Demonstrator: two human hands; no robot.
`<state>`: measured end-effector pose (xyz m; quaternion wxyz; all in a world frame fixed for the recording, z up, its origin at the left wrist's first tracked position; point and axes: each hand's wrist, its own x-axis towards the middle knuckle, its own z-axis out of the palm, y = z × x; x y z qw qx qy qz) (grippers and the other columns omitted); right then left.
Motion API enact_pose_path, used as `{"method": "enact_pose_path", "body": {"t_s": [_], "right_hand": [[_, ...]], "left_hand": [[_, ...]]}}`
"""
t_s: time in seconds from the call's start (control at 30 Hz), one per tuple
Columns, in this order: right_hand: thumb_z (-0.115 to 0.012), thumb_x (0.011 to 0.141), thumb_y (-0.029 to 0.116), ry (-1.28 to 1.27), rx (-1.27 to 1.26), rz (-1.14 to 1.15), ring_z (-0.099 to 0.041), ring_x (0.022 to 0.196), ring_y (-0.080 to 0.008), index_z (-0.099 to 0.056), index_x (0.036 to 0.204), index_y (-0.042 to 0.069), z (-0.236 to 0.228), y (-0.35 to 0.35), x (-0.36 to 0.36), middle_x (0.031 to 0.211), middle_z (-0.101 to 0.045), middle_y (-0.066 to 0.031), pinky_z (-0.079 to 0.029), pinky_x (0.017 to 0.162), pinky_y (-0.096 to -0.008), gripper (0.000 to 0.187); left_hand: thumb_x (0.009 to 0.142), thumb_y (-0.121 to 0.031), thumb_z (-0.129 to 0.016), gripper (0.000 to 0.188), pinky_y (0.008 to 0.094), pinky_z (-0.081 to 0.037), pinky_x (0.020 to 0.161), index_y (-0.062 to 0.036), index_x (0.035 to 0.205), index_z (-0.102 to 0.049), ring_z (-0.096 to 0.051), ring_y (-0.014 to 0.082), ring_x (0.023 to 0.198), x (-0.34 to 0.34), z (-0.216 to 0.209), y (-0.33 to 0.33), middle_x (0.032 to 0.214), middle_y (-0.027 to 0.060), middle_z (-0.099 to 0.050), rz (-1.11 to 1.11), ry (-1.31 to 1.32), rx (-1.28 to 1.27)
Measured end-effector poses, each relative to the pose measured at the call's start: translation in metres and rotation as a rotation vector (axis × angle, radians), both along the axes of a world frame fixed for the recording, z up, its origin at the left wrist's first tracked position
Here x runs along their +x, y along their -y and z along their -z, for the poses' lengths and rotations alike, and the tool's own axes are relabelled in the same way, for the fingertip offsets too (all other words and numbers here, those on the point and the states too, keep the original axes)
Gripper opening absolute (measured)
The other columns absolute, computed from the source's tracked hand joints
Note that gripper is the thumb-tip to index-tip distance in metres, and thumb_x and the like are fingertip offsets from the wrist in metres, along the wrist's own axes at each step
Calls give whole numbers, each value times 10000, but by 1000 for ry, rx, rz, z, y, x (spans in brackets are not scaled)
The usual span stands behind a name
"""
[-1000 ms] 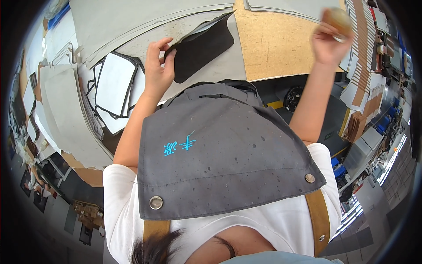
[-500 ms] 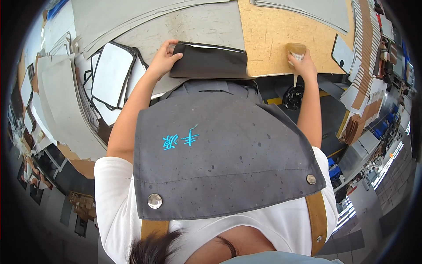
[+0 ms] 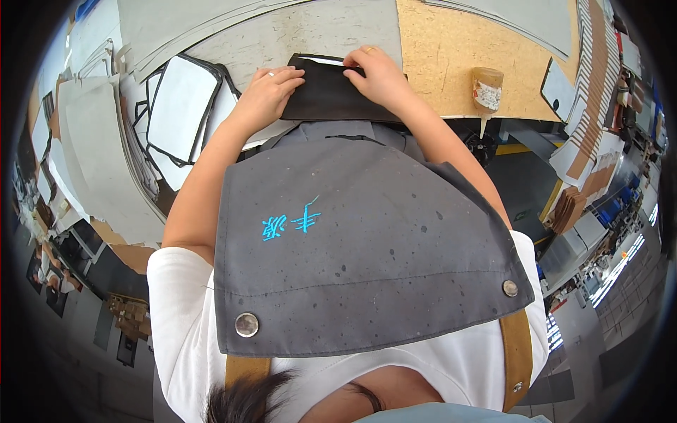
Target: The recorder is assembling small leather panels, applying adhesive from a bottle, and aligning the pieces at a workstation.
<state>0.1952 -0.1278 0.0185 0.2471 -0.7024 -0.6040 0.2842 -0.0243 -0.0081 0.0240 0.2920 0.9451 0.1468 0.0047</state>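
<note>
A black folded piece of sheet material (image 3: 328,99) with a white strip along its far side lies at the table's near edge in front of me. My left hand (image 3: 271,92) is closed on its left end, fingers over the black surface. At its far edge, beside the white strip, my right hand (image 3: 375,74) pinches the black material between thumb and fingers. To the right, a squeeze bottle of amber glue (image 3: 486,90) lies on the board, its pale nozzle pointing toward me past the table edge.
Black-edged white panels (image 3: 182,106) are stacked at left, beside piled grey sheets (image 3: 95,141). The tan board (image 3: 437,42) covers the table's right part, with a white panel (image 3: 558,88) at its edge. Striped cardboard pieces (image 3: 584,113) stand farther right.
My right hand has let go of the glue bottle, now lying on the board, and moved left onto the black piece's far edge. My left hand has shifted slightly at the left end.
</note>
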Motion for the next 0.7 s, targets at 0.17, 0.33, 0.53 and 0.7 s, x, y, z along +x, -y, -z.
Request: {"method": "enact_pose_path", "body": {"t_s": [0.17, 0.33, 0.53, 0.7], "right_hand": [[-657, 741, 108, 68, 6, 23, -536, 828, -250, -547, 845, 61, 13, -8, -8, 805, -545, -71, -437, 724, -356, 159], [-636, 712, 105, 62, -19, 27, -538, 846, -267, -563, 790, 65, 16, -13, -10, 811, -552, -81, -436, 734, -374, 115], [-621, 711, 107, 165, 63, -44, -534, 808, -242, -551, 762, 72, 14, -13, -13, 772, -546, -58, -408, 722, -359, 94], [-620, 713, 130, 231, 45, -63, -539, 830, -241, -562, 771, 71, 13, -12, -24, 785, -569, -63, -393, 731, -352, 102]], "left_hand": [[835, -30, -506, 258, 365, -377, 915, -37, 1083, -580, -496, 211, 1125, -1, 5, -1, 1221, 53, -533, 36, -69, 18], [835, -26, -502, 271, 360, -387, 912, -8, 1097, -567, -505, 228, 1104, -1, 5, -5, 1234, 60, -521, 52, -73, -23], [764, 39, -490, 320, 359, -399, 913, 3, 1069, -577, -515, 246, 1098, 0, 3, -4, 1252, 79, -510, 49, -61, -17], [772, 41, -489, 324, 366, -398, 921, 9, 1085, -564, -503, 254, 1108, -1, 4, -4, 1258, 80, -501, 55, -59, -23]]}}
